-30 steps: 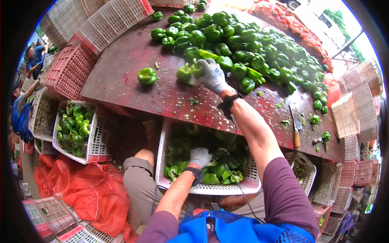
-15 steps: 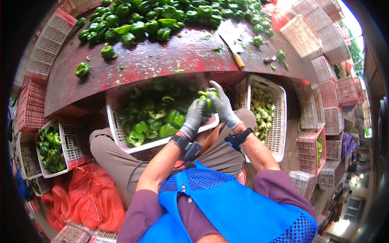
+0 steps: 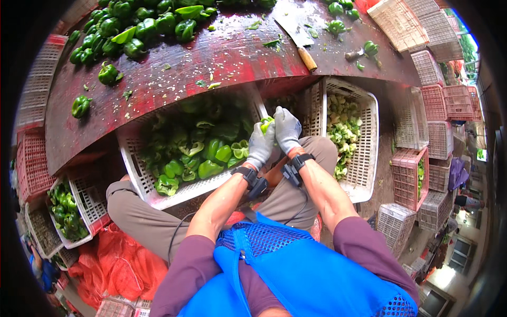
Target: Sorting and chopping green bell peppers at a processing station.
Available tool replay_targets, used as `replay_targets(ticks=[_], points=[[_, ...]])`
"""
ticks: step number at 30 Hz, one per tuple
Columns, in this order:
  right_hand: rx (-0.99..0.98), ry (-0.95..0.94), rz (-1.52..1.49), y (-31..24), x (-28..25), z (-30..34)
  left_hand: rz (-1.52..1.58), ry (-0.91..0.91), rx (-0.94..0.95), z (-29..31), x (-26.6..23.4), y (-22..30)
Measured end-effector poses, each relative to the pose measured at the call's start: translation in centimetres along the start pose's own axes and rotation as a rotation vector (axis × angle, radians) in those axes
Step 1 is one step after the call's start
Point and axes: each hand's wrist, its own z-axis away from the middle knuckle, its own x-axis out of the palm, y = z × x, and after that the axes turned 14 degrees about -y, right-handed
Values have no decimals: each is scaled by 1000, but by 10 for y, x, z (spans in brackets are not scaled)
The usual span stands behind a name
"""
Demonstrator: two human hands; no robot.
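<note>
Both my hands wear pale grey gloves and are close together over my lap, near the right end of the white crate (image 3: 138, 182). A green bell pepper (image 3: 267, 123) sits between them, mostly covered by the fingers. My left hand (image 3: 261, 146) wraps around it from the left. My right hand (image 3: 288, 130) is closed against it from the right, its fingers bent and pressed together. Inside the crate lie cut green bell peppers (image 3: 210, 168), some showing open, hollow insides. To my right, another white crate (image 3: 371, 158) holds pale green pepper cores (image 3: 343, 138).
A red-stained table (image 3: 211, 63) spans the far side, bearing a pile of whole peppers (image 3: 145, 29). A cleaver (image 3: 297, 30) lies on it, wooden handle toward me. A red mesh sack (image 3: 121, 264) lies at lower left. Stacked plastic crates (image 3: 411, 177) stand at right.
My hands have drawn closer together around the pepper, and the right hand's raised fingers have folded down onto it. The whole view has shifted slightly, with the table sitting higher.
</note>
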Motion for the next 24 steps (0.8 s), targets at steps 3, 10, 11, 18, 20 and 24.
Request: replay_targets(ticks=[3,10,11,18,20,24], points=[[94,-41,49,4,-4,-14,-94,-76,-121,-6,-5,21],[58,-56,-129,5,10,-22,-137,-222,20,-7,-44,26],[11,90,-6,3,11,-16,-209,-198,67,1,-49,43],[-528,396,25,-99,-3,19,-551,125,223,56,-113,108],[-628,385,31,-116,1,31,-583,170,165,61,-129,106],[-459,-210,-102,-131,-5,56,-564,248,104,74,-155,93]])
